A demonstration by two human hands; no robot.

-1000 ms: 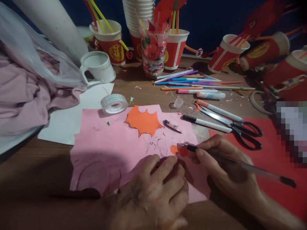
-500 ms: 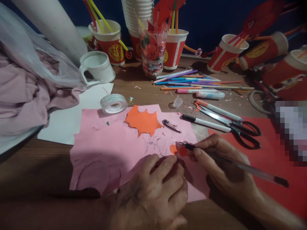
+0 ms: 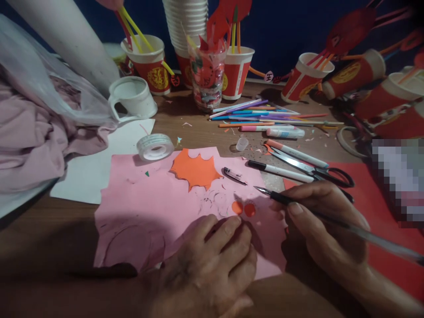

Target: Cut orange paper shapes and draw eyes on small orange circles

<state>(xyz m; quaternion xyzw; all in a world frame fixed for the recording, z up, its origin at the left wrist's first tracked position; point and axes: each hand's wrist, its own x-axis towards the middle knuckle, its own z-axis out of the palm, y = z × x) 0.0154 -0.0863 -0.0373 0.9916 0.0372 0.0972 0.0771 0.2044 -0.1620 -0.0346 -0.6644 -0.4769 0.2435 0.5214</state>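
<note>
A pen (image 3: 280,198) with a black grip and clear barrel is pinched in my right hand (image 3: 327,225), its metal tip raised over the pink paper (image 3: 139,198). My left hand (image 3: 218,260) lies palm down on the paper's lower edge, fingers slightly bent and apart. Just beyond its fingertips are a small orange disc (image 3: 237,207) and a redder disc (image 3: 249,209), side by side. Pen-drawn curves mark the paper around them. Farther up rests a spiky orange paper cutout (image 3: 195,170), with a small pen cap (image 3: 234,175) to its right.
Black-handled scissors (image 3: 294,160), a black-capped marker (image 3: 281,171) and red paper (image 3: 394,198) lie to the right. A tape roll (image 3: 155,147) and white mug (image 3: 132,98) stand left. Behind are plastic sticks (image 3: 251,115), a clear cup (image 3: 208,81) and several red paper cups.
My right hand has lifted the pen away from the redder disc and moved right, uncovering that disc. My left hand stays in place. The view has shifted slightly.
</note>
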